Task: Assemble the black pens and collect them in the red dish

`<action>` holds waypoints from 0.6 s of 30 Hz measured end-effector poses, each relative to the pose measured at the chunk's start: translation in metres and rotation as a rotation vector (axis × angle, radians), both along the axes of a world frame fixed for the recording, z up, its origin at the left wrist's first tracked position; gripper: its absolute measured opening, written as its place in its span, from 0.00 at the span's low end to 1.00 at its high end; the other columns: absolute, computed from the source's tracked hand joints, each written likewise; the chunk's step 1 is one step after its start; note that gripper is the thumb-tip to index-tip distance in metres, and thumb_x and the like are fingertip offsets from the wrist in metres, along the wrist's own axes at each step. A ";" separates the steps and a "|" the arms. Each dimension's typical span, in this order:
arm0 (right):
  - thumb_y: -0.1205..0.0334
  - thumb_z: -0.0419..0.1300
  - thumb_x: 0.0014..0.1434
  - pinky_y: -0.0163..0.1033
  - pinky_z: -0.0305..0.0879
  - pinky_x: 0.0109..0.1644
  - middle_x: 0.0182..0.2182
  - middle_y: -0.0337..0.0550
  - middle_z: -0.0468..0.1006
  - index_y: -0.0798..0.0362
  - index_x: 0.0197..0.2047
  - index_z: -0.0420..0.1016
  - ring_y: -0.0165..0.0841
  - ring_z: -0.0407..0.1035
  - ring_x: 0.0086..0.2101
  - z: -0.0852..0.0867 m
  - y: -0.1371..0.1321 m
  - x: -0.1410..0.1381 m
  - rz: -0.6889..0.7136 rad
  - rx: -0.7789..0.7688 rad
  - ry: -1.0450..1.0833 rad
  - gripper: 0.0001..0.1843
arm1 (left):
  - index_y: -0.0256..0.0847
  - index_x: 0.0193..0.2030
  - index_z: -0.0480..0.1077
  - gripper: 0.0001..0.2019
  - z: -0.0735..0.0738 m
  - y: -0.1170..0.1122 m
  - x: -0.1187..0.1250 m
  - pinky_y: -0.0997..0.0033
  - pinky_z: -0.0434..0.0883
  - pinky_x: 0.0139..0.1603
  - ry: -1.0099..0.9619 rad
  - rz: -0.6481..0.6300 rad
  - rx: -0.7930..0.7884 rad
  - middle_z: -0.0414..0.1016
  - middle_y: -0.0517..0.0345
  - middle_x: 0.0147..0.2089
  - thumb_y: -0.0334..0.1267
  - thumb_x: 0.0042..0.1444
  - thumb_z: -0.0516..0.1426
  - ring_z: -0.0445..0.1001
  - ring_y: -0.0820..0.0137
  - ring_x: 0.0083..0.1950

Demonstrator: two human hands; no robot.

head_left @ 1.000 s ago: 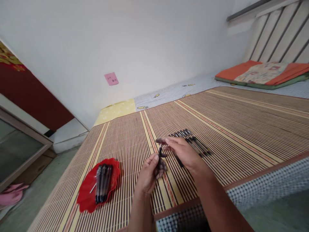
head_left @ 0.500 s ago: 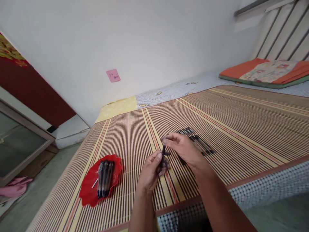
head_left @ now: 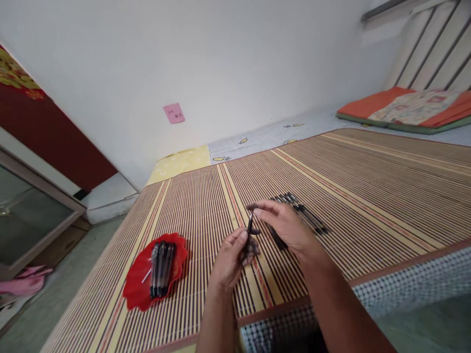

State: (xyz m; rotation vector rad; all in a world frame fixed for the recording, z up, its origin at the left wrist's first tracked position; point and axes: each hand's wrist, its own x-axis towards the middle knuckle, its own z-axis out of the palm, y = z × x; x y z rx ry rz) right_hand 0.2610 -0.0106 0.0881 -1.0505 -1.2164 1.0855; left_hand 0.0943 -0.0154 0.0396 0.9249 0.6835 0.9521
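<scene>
My left hand [head_left: 233, 252] is closed round a black pen [head_left: 249, 226], which stands nearly upright with its light-coloured tip upward. Dark smudges mark the fingertips. The thumb and forefinger of my right hand [head_left: 283, 223] pinch at the top of that pen; whether a small part sits between them is hard to make out. Just beyond my right hand, several black pens [head_left: 307, 218] lie side by side on the striped mat, partly covered by the hand. To the left, a red scalloped plate [head_left: 134, 284] holds several capped black pens [head_left: 162, 269] and a thin white stick [head_left: 146, 275].
The striped mat [head_left: 198, 211] covers a bed with a checked cloth [head_left: 405, 279] along its front edge. Folded orange and floral bedding [head_left: 401, 108] lies at the far right. A white wall with a pink note [head_left: 173, 113] rises behind.
My right fingers have shifted slightly at the top of the pen, and a lighter tip now shows there. My left hand keeps its hold. The view has shifted a little.
</scene>
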 end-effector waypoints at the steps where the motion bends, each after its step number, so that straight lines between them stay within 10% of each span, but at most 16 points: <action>1: 0.56 0.63 0.55 0.44 0.70 0.53 0.41 0.44 0.84 0.50 0.42 0.81 0.36 0.76 0.44 0.001 0.000 0.000 0.017 0.005 -0.004 0.12 | 0.34 0.44 0.78 0.17 0.000 0.000 0.001 0.80 0.55 0.21 0.002 0.002 0.000 0.73 0.58 0.28 0.47 0.57 0.65 0.64 0.80 0.22; 11: 0.44 0.64 0.55 0.40 0.70 0.41 0.31 0.41 0.81 0.52 0.34 0.78 0.34 0.74 0.34 -0.006 0.004 0.000 -0.073 0.003 -0.018 0.18 | 0.34 0.44 0.78 0.18 0.002 -0.001 0.003 0.80 0.54 0.20 0.032 0.007 0.013 0.72 0.58 0.27 0.48 0.55 0.66 0.62 0.80 0.22; 18: 0.56 0.64 0.53 0.43 0.70 0.50 0.38 0.43 0.84 0.51 0.37 0.81 0.37 0.76 0.42 -0.002 0.001 0.001 0.013 0.015 -0.012 0.10 | 0.34 0.45 0.78 0.17 0.000 0.000 0.002 0.80 0.53 0.20 0.014 -0.014 0.033 0.73 0.57 0.28 0.47 0.58 0.64 0.61 0.80 0.21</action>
